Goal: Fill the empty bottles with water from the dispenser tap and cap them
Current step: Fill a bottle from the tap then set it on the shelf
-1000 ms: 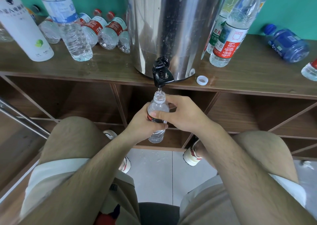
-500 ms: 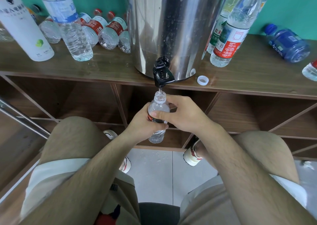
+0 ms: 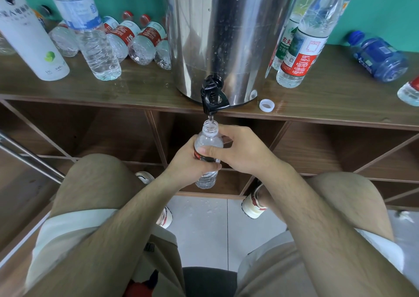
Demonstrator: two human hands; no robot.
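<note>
- Since the earlier frames almost nothing has shifted. The small clear plastic bottle with a red-and-black label (image 3: 208,138) stays upright under the black plastic tap (image 3: 213,97), and both hands keep their grip.
- The open mouth of the bottle sits just below the spout, and a thin thread of water joins the two. How full the bottle is cannot be judged.
- The left hand (image 3: 186,165) wraps the label band from the left. Its fingers are hidden behind the bottle.
- The right hand (image 3: 242,151) curls around from the right. Its thumb lies across the front of the label and its fingers (image 3: 224,135) bend behind the shoulder of the bottle.
- The polished steel drum dispenser (image 3: 226,36) is cut off at the top of the frame.
- One loose white screw cap (image 3: 266,105) lies on the brown wooden shelf top (image 3: 340,106), just right of the drum.
- To the left stand one tall white bottle (image 3: 29,36) and one clear bottle with a pale blue label (image 3: 90,36).
- Behind them, red-labelled bottles (image 3: 145,40) lie in a heap. At least three show, and the exact count is unclear.
- To the right, two upright clear bottles (image 3: 303,47) overlap, and one blue bottle (image 3: 381,58) lies on its side.
- One more bottle (image 3: 410,92) is clipped by the right edge.
</note>
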